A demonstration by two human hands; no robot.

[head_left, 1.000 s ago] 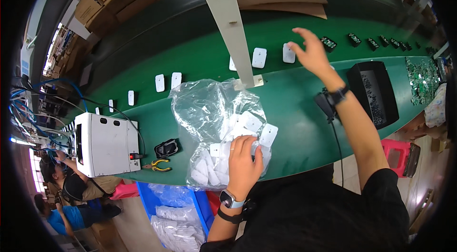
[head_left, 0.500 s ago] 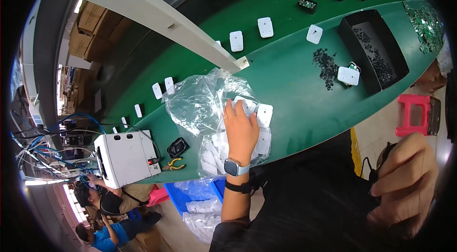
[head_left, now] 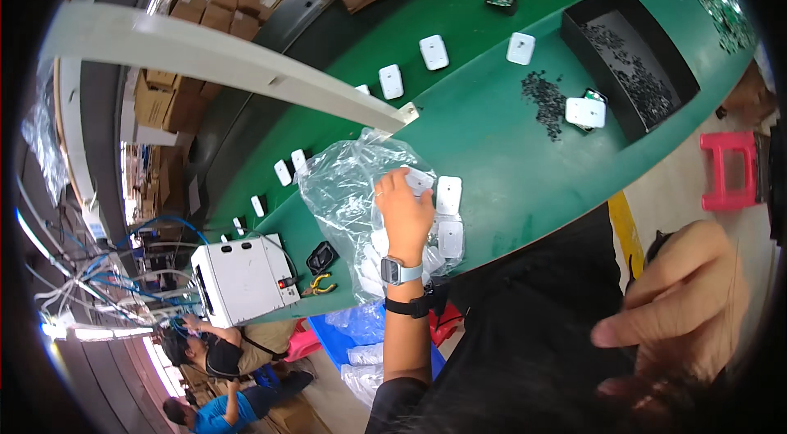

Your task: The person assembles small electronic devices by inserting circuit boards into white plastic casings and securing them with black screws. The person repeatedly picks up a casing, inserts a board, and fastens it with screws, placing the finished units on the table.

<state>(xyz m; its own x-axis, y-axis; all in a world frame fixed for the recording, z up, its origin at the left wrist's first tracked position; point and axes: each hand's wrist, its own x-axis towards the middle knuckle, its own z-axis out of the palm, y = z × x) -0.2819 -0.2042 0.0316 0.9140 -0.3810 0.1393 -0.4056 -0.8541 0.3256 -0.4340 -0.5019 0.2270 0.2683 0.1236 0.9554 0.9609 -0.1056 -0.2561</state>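
Resting on the clear plastic bag point(head_left: 348, 204) at the near edge of the green bench point(head_left: 484, 131), the left hand point(head_left: 403, 209) is seen with its fingers curled over a small white housing point(head_left: 418, 180); the part appears to be pinched between thumb and fingertips, though the grip itself is hidden by the back of the hand. A second white housing point(head_left: 448, 194) lies just beside it, touching the bag's edge, and more of the same pale parts can be made out through the film below the wrist. The right hand point(head_left: 676, 315) is raised close to the camera, well apart from the bench, its fingers loosely pressed together and nothing held in it as far as can be told.

The step in hand is judged to be the drawing of housings out of the bag and onto the bench, where single white pieces point(head_left: 433, 51) are already laid out in a row further back. A firm pinch on one piece alone would be called for next, with the slack film kept from lifting along with it. A black tray point(head_left: 631, 57) of small dark parts, a loose heap of them point(head_left: 543, 96) and a white box-shaped machine point(head_left: 242, 280) stand apart from this work.
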